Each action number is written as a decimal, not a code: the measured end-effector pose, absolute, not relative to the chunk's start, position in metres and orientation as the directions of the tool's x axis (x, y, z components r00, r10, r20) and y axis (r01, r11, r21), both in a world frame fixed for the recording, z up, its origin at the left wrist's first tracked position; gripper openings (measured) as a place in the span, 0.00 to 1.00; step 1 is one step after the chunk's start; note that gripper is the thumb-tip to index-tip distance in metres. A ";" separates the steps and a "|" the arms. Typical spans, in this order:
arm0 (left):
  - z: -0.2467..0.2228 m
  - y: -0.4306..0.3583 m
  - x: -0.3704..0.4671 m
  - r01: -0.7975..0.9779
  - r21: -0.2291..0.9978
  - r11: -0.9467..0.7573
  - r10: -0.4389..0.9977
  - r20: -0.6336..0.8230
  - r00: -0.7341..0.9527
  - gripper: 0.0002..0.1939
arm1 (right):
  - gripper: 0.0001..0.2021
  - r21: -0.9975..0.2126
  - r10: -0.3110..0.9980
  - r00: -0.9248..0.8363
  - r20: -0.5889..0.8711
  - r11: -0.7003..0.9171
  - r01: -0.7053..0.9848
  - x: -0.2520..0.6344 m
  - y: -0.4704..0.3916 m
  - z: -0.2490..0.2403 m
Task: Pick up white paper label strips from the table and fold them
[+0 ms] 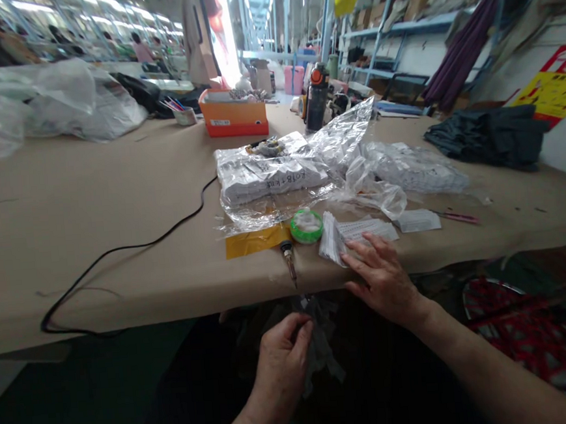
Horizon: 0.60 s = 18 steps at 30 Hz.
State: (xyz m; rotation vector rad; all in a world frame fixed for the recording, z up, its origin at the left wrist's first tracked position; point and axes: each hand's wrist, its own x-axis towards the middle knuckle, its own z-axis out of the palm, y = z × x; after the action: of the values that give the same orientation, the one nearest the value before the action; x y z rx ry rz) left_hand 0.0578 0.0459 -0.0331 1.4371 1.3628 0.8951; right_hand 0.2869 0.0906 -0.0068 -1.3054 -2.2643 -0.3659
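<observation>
From the head camera, the left hand (282, 359) sits low, below the near edge of the brown paper-covered tabletop (92, 214), its fingers pinched on a thin clear plastic bag (323, 346) hanging over the dark lap. The right hand (383, 276) lies flat with fingers spread on a fanned stack of small white paper tags (336, 237) at the near edge. Just left of the tags stand a green-rimmed round tub (306, 226) and a dark-tipped tool with a black cord (287, 254).
</observation>
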 end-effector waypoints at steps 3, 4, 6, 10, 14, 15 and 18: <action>-0.029 0.046 0.068 0.275 0.955 0.111 0.979 -0.153 0.134 0.09 | 0.12 -0.026 0.720 -0.389 0.575 0.491 0.871 0.288 0.090 -0.014; -0.026 0.047 0.072 0.253 0.958 0.138 0.974 -0.178 0.141 0.08 | 0.10 -0.046 0.706 -0.373 0.602 0.497 0.867 0.289 0.090 -0.013; -0.019 0.048 0.082 0.162 0.960 0.230 0.952 -0.256 0.167 0.07 | 0.08 -0.094 0.670 -0.345 0.657 0.527 0.845 0.290 0.089 -0.009; -0.003 0.051 0.103 -0.264 0.798 0.542 0.832 -0.466 0.301 0.10 | 0.07 -0.164 0.620 -0.354 0.701 0.622 0.766 0.286 0.068 0.002; 0.006 0.056 0.121 -0.562 0.525 0.639 0.768 -0.469 0.436 0.11 | 0.07 -0.199 0.620 -0.454 0.641 0.705 0.681 0.273 0.031 0.006; 0.006 0.057 0.124 -0.582 0.512 0.632 0.773 -0.468 0.429 0.09 | 0.07 -0.208 0.621 -0.471 0.627 0.716 0.667 0.271 0.026 0.006; 0.005 0.059 0.128 -0.555 0.540 0.633 0.771 -0.503 0.390 0.05 | 0.09 -0.231 0.647 -0.477 0.596 0.706 0.669 0.276 0.029 0.005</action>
State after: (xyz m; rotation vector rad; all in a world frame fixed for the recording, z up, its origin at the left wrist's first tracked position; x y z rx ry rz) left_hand 0.1282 0.0591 0.0053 0.3053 0.8016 0.8596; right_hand 0.2760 0.0295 0.0050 -0.9970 -2.2369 -0.0432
